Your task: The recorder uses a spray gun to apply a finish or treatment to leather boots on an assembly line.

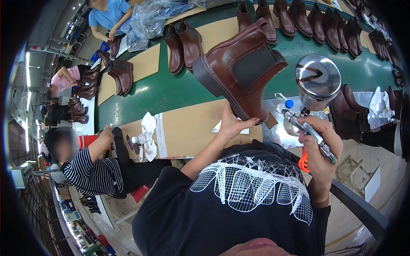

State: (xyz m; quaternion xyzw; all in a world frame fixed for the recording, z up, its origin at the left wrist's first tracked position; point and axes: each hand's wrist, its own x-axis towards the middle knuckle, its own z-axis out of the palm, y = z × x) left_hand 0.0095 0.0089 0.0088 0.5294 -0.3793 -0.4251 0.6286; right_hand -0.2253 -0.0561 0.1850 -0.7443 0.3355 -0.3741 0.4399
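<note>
A brown leather ankle boot (213, 64) with a dark elastic side panel is held up in my left hand (232, 123). My fingers grip it near the toe, with the heel raised to the upper left. In my right hand (322, 138) is a metal spray gun (314, 135), topped by a shiny round cup (318, 79). The gun is to the right of the boot and apart from it. Below both lies the table edge, with brown cardboard (192, 132) on it.
Several brown boots (299, 19) line the far side of the green table (158, 96). A pair (350, 111) stands at the right. White cloth (148, 128) and small bottles lie at the left. A person in a striped shirt (92, 170) sits to my left; others work farther off.
</note>
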